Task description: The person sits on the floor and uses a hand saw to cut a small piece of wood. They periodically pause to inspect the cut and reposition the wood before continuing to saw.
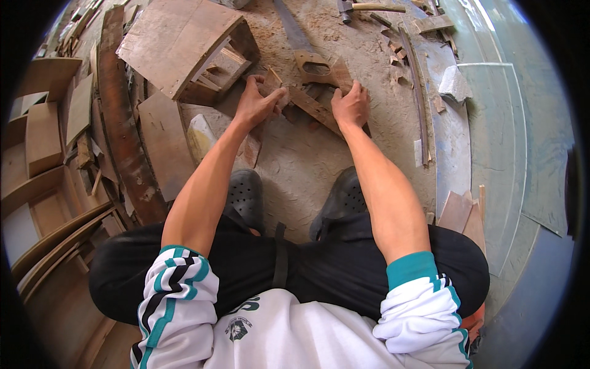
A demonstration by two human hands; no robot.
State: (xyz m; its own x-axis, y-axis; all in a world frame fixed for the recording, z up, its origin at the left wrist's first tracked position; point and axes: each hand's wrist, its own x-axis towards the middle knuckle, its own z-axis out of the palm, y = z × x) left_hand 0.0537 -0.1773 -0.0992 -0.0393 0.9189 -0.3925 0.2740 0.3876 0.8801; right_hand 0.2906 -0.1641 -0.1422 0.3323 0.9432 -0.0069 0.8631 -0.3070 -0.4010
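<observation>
My left hand (pixel 261 103) is closed round a small piece of wood (pixel 272 80), next to the open side of a wooden box (pixel 178 40). Between my hands a narrow wooden strip (pixel 313 109) runs slantwise, low over the ground. My right hand (pixel 352 106) has its fingers pressed together on a thin wood piece (pixel 342 72); the fingertips are partly hidden. Just beyond lies a handsaw (pixel 292 29), its wooden handle toward me and close to the right hand's piece. Whether either hand also touches the strip is hard to make out.
A hammer (pixel 372 7) lies at the far right of the saw. Long boards (pixel 123 117) and wooden frames (pixel 43 138) crowd the left. On the right are glass sheets (pixel 491 123), a white block (pixel 455 84) and a thin rod (pixel 418 92). My dark shoes (pixel 246 198) stand below my hands.
</observation>
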